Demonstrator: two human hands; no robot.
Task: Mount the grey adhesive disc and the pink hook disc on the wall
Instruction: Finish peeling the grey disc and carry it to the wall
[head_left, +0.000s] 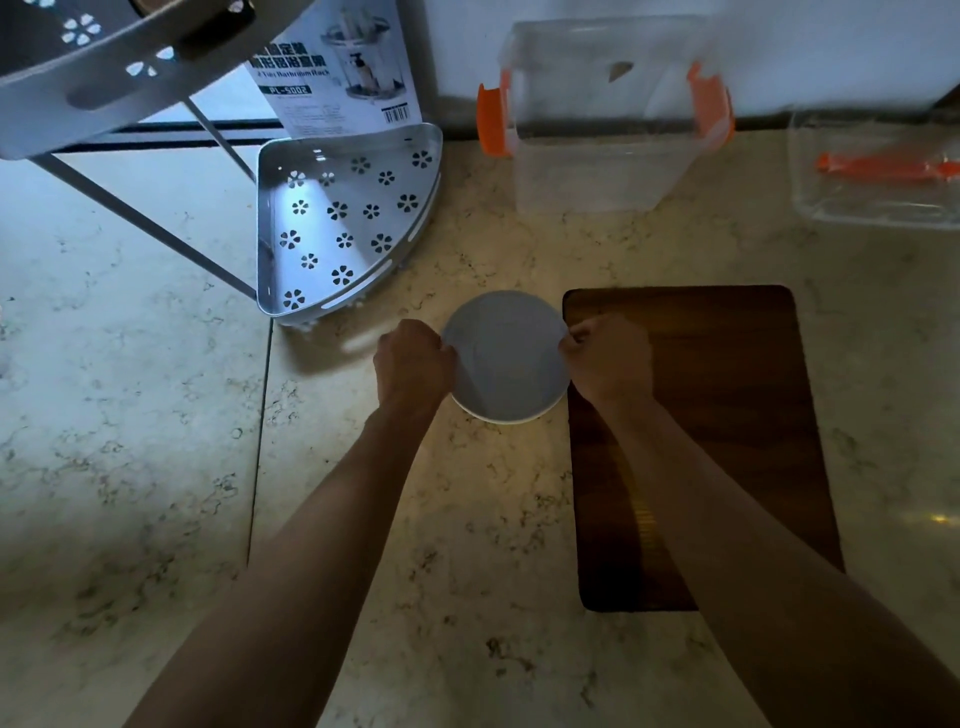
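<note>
A round grey adhesive disc (506, 356) with a thin white rim along its lower edge is held between both hands over the marble floor. My left hand (413, 361) pinches its left edge with closed fingers. My right hand (608, 358) pinches the right edge the same way. The disc's flat grey face points up at me. No pink hook disc is visible in this view.
A grey corner rack with flower cut-outs (337, 228) stands at the back left, its product box (337, 67) behind it. Two clear plastic bins with orange latches (608, 114) (878, 171) sit by the wall. A dark wooden board (727, 415) lies under my right forearm.
</note>
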